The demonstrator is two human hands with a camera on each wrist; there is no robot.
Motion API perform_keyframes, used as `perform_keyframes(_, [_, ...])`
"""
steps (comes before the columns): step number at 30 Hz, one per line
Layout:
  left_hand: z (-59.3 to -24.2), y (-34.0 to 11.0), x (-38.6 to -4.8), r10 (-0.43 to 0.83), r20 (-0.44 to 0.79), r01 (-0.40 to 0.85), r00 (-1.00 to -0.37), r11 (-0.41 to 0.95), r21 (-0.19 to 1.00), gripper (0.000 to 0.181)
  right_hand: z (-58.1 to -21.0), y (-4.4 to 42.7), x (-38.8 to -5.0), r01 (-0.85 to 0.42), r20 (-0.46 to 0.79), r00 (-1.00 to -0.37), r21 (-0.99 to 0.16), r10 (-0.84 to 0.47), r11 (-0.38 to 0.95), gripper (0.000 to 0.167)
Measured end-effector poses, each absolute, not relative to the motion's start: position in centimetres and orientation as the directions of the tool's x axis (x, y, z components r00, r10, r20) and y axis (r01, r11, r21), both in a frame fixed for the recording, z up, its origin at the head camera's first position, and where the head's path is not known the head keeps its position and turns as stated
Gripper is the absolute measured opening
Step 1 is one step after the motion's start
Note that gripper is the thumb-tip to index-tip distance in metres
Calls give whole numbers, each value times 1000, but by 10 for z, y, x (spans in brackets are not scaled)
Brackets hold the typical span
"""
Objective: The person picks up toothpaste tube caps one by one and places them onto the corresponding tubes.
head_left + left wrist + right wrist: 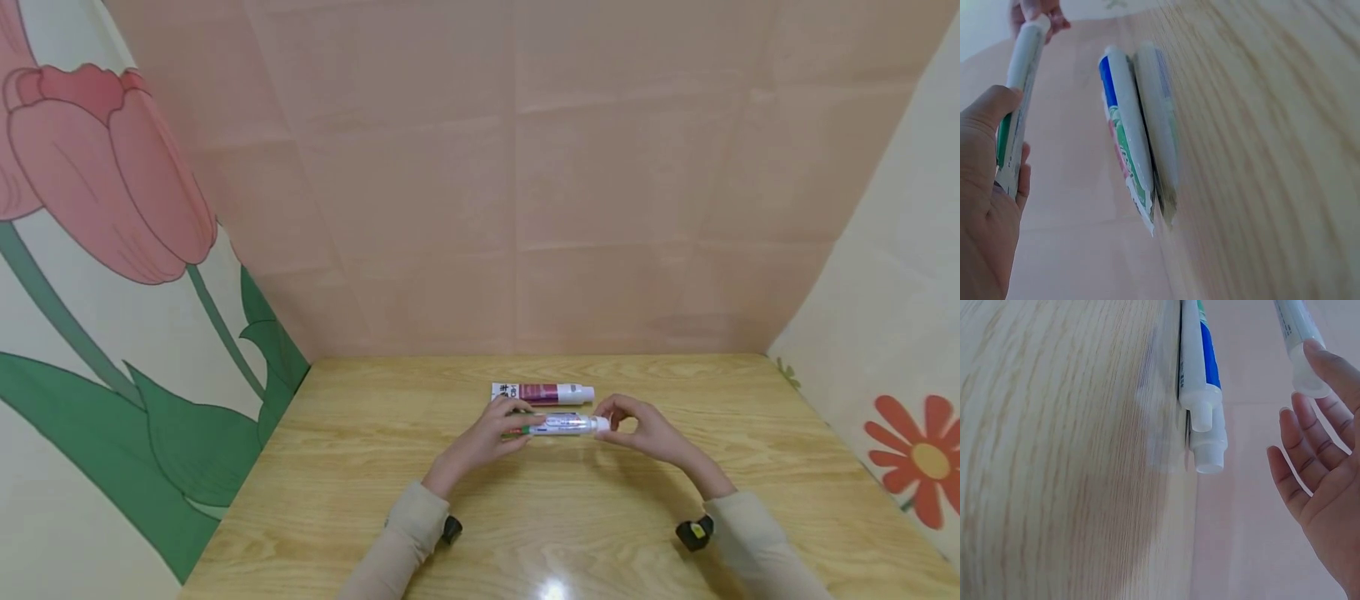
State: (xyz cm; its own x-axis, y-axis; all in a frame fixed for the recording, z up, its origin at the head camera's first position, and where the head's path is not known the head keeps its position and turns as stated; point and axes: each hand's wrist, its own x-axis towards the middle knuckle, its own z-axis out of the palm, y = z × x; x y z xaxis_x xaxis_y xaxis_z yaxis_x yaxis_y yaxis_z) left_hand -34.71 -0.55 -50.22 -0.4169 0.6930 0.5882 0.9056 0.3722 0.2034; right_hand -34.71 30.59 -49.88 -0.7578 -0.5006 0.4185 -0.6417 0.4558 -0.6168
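My left hand (487, 435) grips the crimped-end half of a white toothpaste tube (564, 425) with green and red print. The tube is held level above the table. At its other end, my right hand (651, 432) pinches the white cap (1307, 378) between thumb and forefinger, the other fingers spread loosely in the right wrist view. Below the held tube lies another toothpaste tube (1200, 356), white with blue and green, its narrow nozzle bare. Mostly hidden behind that one in the right wrist view is a tube with a wide white cap (1209, 456).
A dark red and white toothpaste tube (540, 394) lies on the wooden table (390, 400) just beyond the hands. A pink backdrop (517, 208) stands along the far edge, with flower-printed sheets at both sides. Dark wrist cameras (694, 533) sit at both sleeves.
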Motion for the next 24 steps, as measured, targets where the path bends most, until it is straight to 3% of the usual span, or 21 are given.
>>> perform_keyframes(24, [-504,-4,-348,697,598,914,-395,362,182,37,-499,308,-347,-582,361,-806,-631,-470,513,9])
